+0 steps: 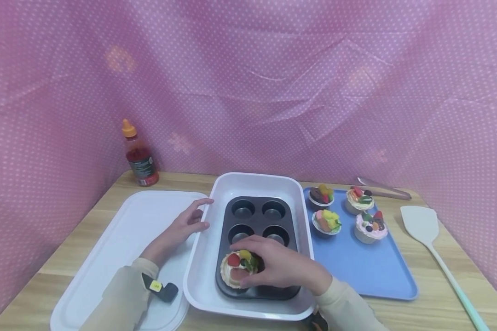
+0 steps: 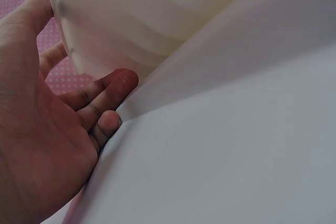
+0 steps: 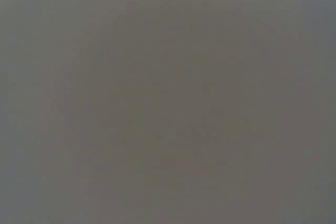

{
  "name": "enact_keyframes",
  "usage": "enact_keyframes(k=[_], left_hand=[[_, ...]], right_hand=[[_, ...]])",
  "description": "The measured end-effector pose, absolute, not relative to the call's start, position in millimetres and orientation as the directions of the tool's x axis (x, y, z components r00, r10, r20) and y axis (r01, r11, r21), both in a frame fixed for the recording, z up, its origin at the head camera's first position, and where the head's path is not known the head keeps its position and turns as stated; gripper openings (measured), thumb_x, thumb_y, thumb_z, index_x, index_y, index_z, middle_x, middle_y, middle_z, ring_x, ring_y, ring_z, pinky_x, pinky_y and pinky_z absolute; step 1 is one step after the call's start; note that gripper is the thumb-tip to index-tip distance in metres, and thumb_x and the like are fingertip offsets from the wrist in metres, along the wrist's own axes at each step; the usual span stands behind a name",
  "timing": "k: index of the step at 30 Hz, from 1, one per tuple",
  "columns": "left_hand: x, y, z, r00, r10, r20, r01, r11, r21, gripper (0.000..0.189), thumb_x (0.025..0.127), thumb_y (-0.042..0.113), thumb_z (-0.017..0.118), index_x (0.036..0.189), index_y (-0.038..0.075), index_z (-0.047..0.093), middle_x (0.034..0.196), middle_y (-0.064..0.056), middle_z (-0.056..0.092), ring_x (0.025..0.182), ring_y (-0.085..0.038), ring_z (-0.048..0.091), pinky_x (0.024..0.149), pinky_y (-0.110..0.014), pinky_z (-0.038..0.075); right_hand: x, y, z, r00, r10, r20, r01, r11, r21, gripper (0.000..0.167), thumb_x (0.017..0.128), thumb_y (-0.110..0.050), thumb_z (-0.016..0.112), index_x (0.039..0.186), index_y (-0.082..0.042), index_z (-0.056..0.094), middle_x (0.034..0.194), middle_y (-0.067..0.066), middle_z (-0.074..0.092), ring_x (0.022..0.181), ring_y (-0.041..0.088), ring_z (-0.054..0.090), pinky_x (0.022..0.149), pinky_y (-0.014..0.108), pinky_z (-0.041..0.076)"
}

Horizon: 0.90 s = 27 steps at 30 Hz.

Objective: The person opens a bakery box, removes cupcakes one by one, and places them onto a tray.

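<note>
My right hand (image 1: 275, 264) grips a cream-topped cupcake (image 1: 234, 271) with fruit pieces on it, at the front left cup of a dark muffin tin (image 1: 258, 218). The tin lies inside a deep white tray (image 1: 252, 313). Against the tray's left outer wall rests my left hand (image 1: 186, 225), thumb and index finger reaching to the rim. In the left wrist view, the left hand (image 2: 47, 114) has its fingertips by the pale wall (image 2: 157, 24), some fingers bent. The right wrist view is a grey blur. The right hand hides part of the tin's front row.
A blue tray (image 1: 352, 271) on the right bears several fruit cupcakes (image 1: 370, 227). Beyond it are metal tongs (image 1: 383, 187) and a spatula (image 1: 420, 225). On the left lies a white lid-like board (image 1: 120, 248), with a red sauce bottle (image 1: 142, 161) behind it.
</note>
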State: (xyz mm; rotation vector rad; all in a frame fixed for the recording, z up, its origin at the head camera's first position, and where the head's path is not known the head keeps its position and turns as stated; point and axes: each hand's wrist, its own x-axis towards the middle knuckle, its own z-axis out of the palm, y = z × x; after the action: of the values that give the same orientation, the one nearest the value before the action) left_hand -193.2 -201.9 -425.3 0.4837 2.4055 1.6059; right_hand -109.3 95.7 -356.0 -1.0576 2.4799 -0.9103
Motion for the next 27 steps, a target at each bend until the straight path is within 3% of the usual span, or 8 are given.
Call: enact_keyframes(k=[9, 18, 27], left_hand=[[-194.0, -202.6, -425.9, -0.925, 0.379, 0.007, 0.156, 0.363, 0.918, 0.059, 0.100, 0.020, 0.060, 0.153, 0.023, 0.034, 0.128, -0.024, 0.060, 0.120, -0.035, 0.061, 0.107, -0.060, 0.045], [-194.1, -202.4, -426.5, -0.937, 0.348, -0.017, 0.128, 0.388, 0.913, 0.058, 0.100, 0.023, 0.060, 0.152, 0.029, 0.036, 0.130, -0.022, 0.060, 0.122, -0.036, 0.060, 0.109, -0.063, 0.043], [-194.3, -203.1, -426.0, -0.929, 0.371, 0.002, 0.157, 0.387, 0.909, 0.059, 0.100, 0.022, 0.059, 0.153, 0.025, 0.034, 0.128, -0.024, 0.060, 0.120, -0.035, 0.061, 0.107, -0.062, 0.044]], right_hand=[[-108.9, 95.6, -356.4, -0.677, -0.736, -0.030, -0.546, 0.529, -0.650, 0.064, 0.083, -0.037, 0.082, 0.141, -0.023, 0.058, 0.139, -0.006, 0.060, 0.125, 0.010, 0.057, 0.108, 0.040, 0.048], [-108.2, 92.5, -355.2, -0.688, -0.721, -0.082, -0.530, 0.578, -0.621, 0.067, 0.081, -0.038, 0.084, 0.142, -0.029, 0.058, 0.140, -0.007, 0.059, 0.127, 0.012, 0.056, 0.109, 0.044, 0.047], [-108.4, 92.4, -357.1, -0.701, -0.707, -0.096, -0.508, 0.589, -0.628, 0.065, 0.081, -0.039, 0.084, 0.140, -0.035, 0.058, 0.139, -0.010, 0.060, 0.128, 0.013, 0.055, 0.109, 0.047, 0.047]])
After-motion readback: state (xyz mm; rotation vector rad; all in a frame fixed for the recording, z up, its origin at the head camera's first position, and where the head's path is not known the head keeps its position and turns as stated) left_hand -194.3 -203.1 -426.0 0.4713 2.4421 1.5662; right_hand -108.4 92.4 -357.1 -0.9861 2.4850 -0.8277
